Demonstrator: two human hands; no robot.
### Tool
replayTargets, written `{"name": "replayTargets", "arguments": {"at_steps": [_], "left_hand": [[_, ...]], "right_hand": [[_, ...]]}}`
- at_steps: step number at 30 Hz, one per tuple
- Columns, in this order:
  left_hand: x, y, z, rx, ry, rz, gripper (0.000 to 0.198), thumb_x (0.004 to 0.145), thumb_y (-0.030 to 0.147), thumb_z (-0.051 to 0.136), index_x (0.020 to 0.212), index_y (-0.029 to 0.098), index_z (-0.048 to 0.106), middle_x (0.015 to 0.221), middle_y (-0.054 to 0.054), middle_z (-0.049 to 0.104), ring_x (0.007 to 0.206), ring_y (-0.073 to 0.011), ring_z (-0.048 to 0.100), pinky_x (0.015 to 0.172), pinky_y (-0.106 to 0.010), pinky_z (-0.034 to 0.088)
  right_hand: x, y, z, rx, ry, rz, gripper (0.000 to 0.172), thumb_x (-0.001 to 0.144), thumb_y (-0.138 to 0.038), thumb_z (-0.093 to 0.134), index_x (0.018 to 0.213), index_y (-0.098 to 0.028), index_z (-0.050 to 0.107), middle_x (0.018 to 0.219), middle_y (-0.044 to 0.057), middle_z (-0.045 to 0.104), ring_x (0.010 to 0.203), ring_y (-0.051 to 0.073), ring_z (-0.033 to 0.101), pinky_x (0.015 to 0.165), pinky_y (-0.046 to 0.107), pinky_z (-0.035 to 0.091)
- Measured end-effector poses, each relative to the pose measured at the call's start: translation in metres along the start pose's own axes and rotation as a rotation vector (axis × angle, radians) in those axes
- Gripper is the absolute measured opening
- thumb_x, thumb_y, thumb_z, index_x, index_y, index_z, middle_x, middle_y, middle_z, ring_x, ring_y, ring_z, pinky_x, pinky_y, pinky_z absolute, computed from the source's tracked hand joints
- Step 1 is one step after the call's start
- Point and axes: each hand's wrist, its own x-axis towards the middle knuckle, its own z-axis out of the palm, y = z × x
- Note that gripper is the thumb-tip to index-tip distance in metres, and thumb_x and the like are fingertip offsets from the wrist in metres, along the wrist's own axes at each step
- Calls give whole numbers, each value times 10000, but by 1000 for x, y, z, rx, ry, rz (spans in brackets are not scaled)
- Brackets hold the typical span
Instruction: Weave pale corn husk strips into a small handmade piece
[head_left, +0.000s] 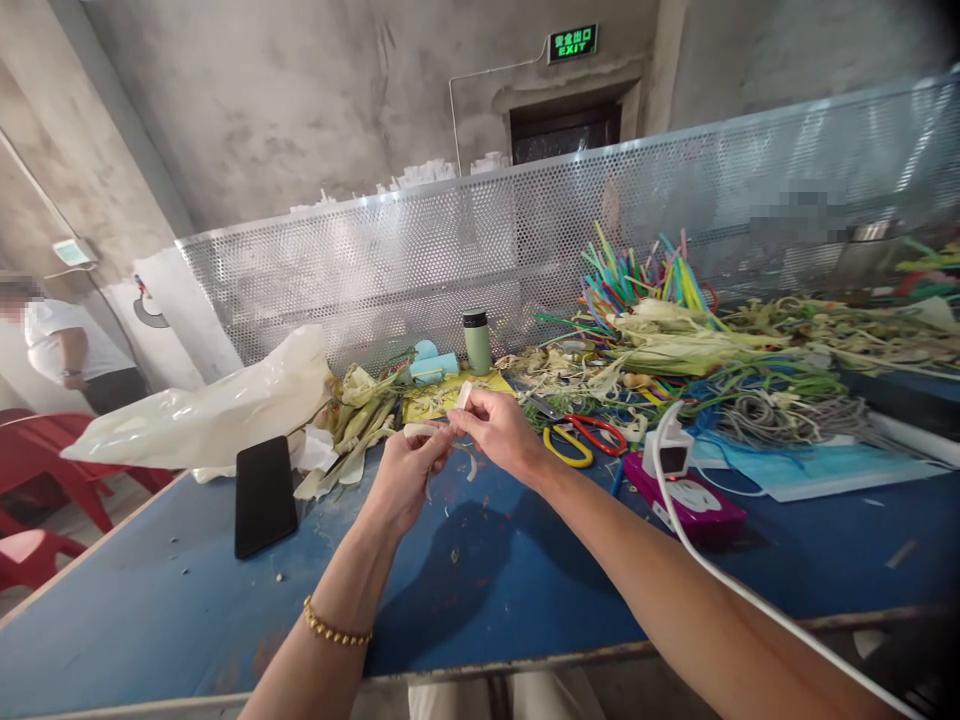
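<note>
Above the blue table (pixel 322 610), both hands meet fingertip to fingertip on a pale strip of corn husk (pixel 419 430). My left hand (pixel 405 475), with a gold bead bracelet at its wrist, pinches one part of it. In a closed pinch, my right hand (pixel 501 432) grips the strip beside the left fingertips, and a pale end stands up over its thumb. A thin curled piece hangs below the fingers. The fingers cover the place where the strip passes between them. Scissors (pixel 592 435) with one red and one yellow handle lie right of my right hand.
A black phone (pixel 264 497), a plastic bag (pixel 217 405) and dry husks (pixel 367 425) are at left. Behind the hands stands a green flask (pixel 476 343). Coloured sticks (pixel 645 280), cords (pixel 787 420), a purple box (pixel 690 505) and a white cable (pixel 720 585) occupy the right.
</note>
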Motion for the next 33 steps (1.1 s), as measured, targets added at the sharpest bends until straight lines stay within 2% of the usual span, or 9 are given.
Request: {"name": "replayTargets", "arguments": {"at_steps": [3, 6, 8, 10, 12, 17, 22, 29, 33], "left_hand": [[-1, 2, -1, 43, -27, 15, 300, 682, 372, 774, 590, 125, 632, 588, 8, 498, 525, -70, 380, 492, -232, 257], [-1, 0, -1, 122, -47, 23, 329, 673, 363, 766, 529, 131, 582, 550, 17, 468, 515, -72, 354, 492, -240, 236], [-2, -3, -1, 160, -65, -12, 321, 660, 339, 763, 514, 132, 565, 525, 28, 440, 505, -66, 322, 492, -241, 211], [-3, -6, -1, 167, -89, -59, 292, 633, 301, 768, 517, 131, 561, 515, 40, 419, 500, -59, 292, 494, -239, 194], [-3, -7, -1, 178, -112, -89, 271, 611, 284, 783, 534, 126, 576, 516, 45, 419, 499, -54, 287, 496, -233, 195], [-3, 0, -5, 188, -207, -106, 318, 680, 414, 772, 677, 115, 664, 572, 0, 539, 496, -77, 405, 496, -231, 285], [-3, 3, -9, 123, -165, -84, 427, 789, 544, 648, 818, 120, 687, 621, -49, 624, 528, -116, 525, 536, -243, 365], [-3, -1, -3, 67, -187, -83, 312, 711, 419, 769, 746, 123, 677, 605, 14, 515, 482, -53, 358, 456, -211, 231], [-4, -1, -2, 79, -211, -117, 279, 711, 350, 770, 631, 125, 625, 569, 23, 476, 476, -46, 342, 453, -212, 197]], "right_hand": [[2, 3, -1, -27, 10, 7, 242, 819, -300, 594, 625, -161, 552, 541, -13, 518, 541, 110, 453, 519, 236, 329], [3, 1, -3, -54, -44, 4, 89, 780, -204, 603, 826, -138, 641, 688, 7, 596, 585, 106, 485, 558, 232, 372], [3, -1, -5, -50, -148, -20, 212, 762, -174, 614, 966, -137, 659, 767, 12, 617, 595, 97, 489, 571, 228, 385], [2, -2, -5, -52, -257, -61, 221, 765, -213, 645, 971, -143, 681, 769, 9, 610, 605, 95, 486, 573, 226, 381], [2, -1, -4, -65, -302, -86, 150, 777, -262, 661, 856, -139, 694, 730, 8, 599, 620, 99, 487, 577, 225, 373], [3, 2, -4, -55, -192, -49, 147, 801, -248, 623, 704, -138, 616, 643, -6, 574, 594, 96, 465, 552, 218, 339], [3, 0, -7, -13, -146, -34, 154, 807, -275, 616, 722, -147, 607, 619, -12, 566, 574, 99, 446, 535, 218, 331], [1, -3, -4, -35, -108, -24, 155, 792, -276, 633, 713, -144, 621, 651, -6, 591, 609, 104, 472, 564, 222, 342], [0, -4, -3, -23, -63, -31, 160, 791, -272, 641, 696, -148, 607, 636, -12, 574, 597, 99, 457, 558, 224, 336]]}}
